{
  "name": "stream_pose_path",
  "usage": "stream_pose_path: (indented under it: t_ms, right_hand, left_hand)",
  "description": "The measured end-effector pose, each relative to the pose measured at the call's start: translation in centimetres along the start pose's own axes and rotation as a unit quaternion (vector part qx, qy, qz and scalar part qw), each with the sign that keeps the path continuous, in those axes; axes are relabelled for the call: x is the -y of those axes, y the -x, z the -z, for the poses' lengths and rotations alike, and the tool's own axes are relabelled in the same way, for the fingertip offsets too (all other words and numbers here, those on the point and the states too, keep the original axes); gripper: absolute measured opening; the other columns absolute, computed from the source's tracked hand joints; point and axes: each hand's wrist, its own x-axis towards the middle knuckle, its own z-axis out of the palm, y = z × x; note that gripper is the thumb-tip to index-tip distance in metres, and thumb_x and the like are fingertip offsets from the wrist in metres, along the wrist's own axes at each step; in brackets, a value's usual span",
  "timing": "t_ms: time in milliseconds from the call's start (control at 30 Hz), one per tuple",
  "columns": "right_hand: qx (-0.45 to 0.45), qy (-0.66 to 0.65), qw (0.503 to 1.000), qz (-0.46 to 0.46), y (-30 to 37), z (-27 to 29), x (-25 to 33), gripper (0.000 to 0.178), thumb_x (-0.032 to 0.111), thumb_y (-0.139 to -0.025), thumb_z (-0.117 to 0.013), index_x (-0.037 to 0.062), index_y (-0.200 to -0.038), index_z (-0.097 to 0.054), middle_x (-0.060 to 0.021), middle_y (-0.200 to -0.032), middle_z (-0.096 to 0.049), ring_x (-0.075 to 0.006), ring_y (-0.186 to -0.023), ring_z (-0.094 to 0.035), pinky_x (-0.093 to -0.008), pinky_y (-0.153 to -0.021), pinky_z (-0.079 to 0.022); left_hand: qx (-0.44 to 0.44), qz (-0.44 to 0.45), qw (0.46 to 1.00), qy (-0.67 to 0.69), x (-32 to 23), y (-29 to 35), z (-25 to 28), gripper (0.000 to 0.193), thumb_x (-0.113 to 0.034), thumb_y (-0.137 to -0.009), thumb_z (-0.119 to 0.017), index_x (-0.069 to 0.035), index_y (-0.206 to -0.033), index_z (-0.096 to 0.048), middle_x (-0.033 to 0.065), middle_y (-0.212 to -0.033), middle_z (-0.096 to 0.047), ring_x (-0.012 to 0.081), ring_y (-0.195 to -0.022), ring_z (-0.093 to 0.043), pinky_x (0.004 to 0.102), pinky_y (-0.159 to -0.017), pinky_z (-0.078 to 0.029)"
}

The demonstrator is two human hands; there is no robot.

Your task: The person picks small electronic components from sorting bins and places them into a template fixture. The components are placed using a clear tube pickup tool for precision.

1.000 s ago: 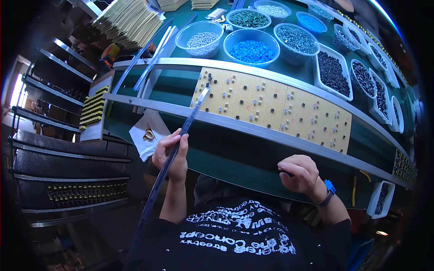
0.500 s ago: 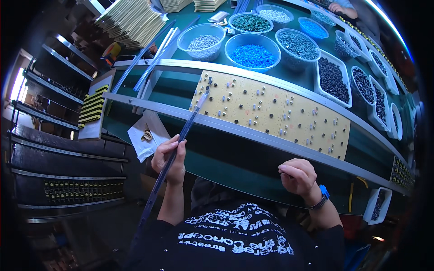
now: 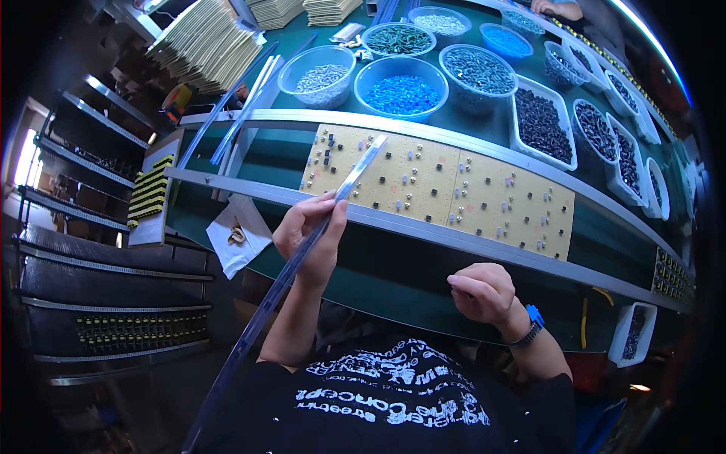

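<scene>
Partway through, the left hand [image 3: 308, 231] pinched a long clear tube [image 3: 302, 265] tipped toward the yellow circuit board [image 3: 439, 189] beyond both hands, already dotted with parts though many holes remained, while the right hand [image 3: 484, 291] hung loosely curled, holding nothing visible.

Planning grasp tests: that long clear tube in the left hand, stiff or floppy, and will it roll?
The clear tube likely stays stiff: pinched mid-length by the left hand, it runs straight. Probably light, since fingertips alone carry it. It looks flat-sided, so it should slide rather than roll.
</scene>
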Motion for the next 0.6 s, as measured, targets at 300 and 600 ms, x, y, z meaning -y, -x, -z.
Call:
stream_pose_path:
  t_ms: [300,600]
  right_hand:
    - [0.005,-0.002,1.000,0.004,0.2,0.3,-0.2,0.024,-0.005,-0.073,-0.064,-0.0005,-0.096,-0.062,-0.0090,-0.078,-0.063,-0.0182,-0.055,-0.056,-0.0255,-0.049,-0.047]
    - [0.001,0.024,1.000,-0.014,0.0,-0.2,-0.1,0.023,-0.007,-0.070,-0.062,0.0015,-0.091,-0.061,-0.0084,-0.076,-0.063,-0.0179,-0.053,-0.056,-0.0256,-0.050,-0.046]
  left_hand:
    - [0.008,-0.026,0.999,-0.034,-0.3,1.6,1.6,0.015,0.004,-0.074,-0.071,0.001,-0.081,-0.059,0.0153,-0.088,-0.068,0.0161,-0.068,-0.065,0.0216,-0.060,-0.051]
    - [-0.008,-0.031,0.999,0.007,1.4,3.5,2.2,0.016,0.006,-0.075,-0.070,0.001,-0.082,-0.056,0.0166,-0.092,-0.067,0.0200,-0.071,-0.067,0.0259,-0.067,-0.054]
